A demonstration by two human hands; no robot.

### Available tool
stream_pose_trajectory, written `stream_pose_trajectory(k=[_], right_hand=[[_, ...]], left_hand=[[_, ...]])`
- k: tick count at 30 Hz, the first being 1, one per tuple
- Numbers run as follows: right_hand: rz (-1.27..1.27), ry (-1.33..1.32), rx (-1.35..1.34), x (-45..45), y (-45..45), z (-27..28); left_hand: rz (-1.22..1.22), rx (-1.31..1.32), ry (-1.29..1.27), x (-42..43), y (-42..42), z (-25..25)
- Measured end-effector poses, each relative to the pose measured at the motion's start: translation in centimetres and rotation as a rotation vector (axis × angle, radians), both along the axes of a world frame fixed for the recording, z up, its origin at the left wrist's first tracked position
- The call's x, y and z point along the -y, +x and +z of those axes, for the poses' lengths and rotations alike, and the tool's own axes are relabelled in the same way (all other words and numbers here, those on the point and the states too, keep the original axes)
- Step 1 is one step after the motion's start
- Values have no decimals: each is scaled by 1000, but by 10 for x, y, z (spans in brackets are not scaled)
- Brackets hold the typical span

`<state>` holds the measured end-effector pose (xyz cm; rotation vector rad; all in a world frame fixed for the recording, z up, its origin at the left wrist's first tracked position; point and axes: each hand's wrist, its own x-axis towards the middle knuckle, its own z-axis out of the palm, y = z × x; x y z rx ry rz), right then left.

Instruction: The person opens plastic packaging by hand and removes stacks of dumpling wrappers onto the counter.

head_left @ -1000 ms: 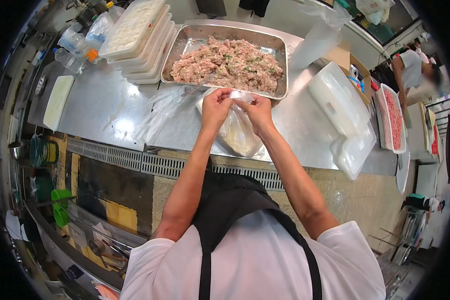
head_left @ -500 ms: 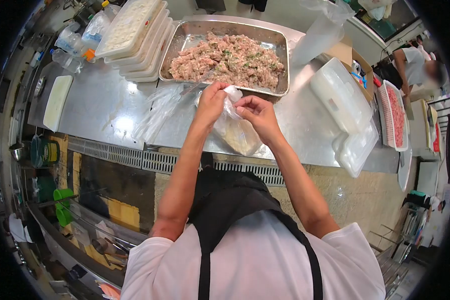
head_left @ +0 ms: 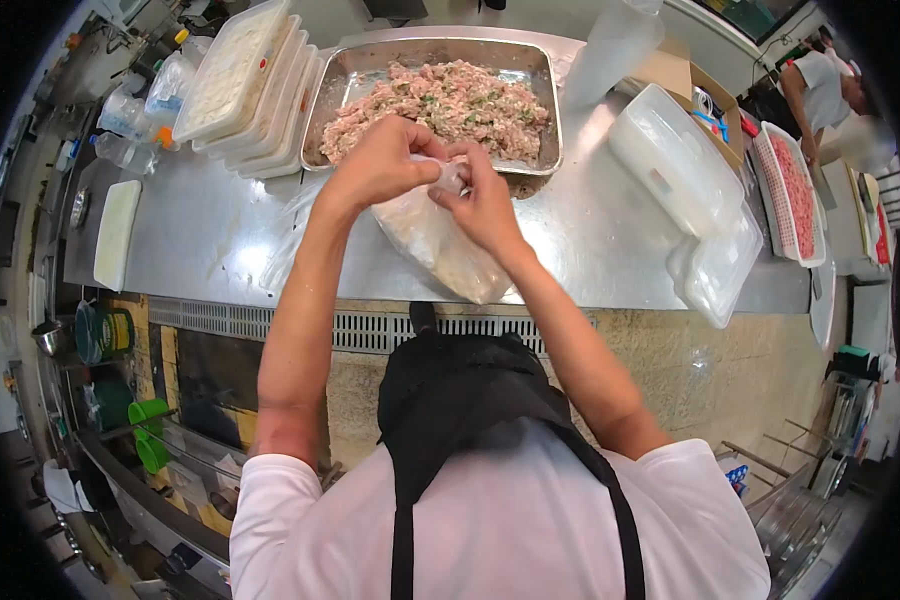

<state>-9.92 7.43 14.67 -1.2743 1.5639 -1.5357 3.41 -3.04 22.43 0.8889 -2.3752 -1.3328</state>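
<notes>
A clear plastic bag (head_left: 440,245) with pale contents hangs slanted over the front part of the steel table. Its gathered neck is pinched between my left hand (head_left: 390,165) and my right hand (head_left: 480,200), both closed on the plastic with fingertips close together. Just behind my hands a steel tray (head_left: 557,130) holds a heap of minced meat (head_left: 460,100) flecked with green. Flat empty-looking plastic bags (head_left: 288,245) lie on the table left of my left forearm, which partly covers them.
Stacked lidded plastic boxes (head_left: 235,75) stand back left, near several bottles (head_left: 125,112) and a pale green slab (head_left: 118,235). To the right are translucent plastic containers (head_left: 675,150), a cardboard box (head_left: 715,95) and a basket of minced meat (head_left: 795,190). Another person (head_left: 815,90) stands far right.
Both hands have moved up and to the left, bringing the neck of the bag along. The bag now stretches longer below them, and my left hand has turned over the neck.
</notes>
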Motion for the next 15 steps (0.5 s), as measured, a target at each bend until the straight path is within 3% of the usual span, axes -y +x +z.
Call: stream_pose_trajectory(k=[2,5,6,8,10,12,15], right_hand=[[164,45,87,12,-13,-5],[140,164,346,18,-19,-4],[111,194,466,20,-21,-7],[53,198,519,20,-16,-2],[-24,179,714,23,-12,-1],[-81,181,679,23,-6,9],[-97,203,596,19,-1,20]], left_hand=[[-52,4,-21,6,-1,6],[57,-330,231,8,-3,6],[58,-327,231,10,1,-3],[167,-411,66,10,7,-22],[154,-262,-55,-6,10,-56],[154,-226,-595,-36,0,-89],[384,-414,-467,-59,-29,-110]])
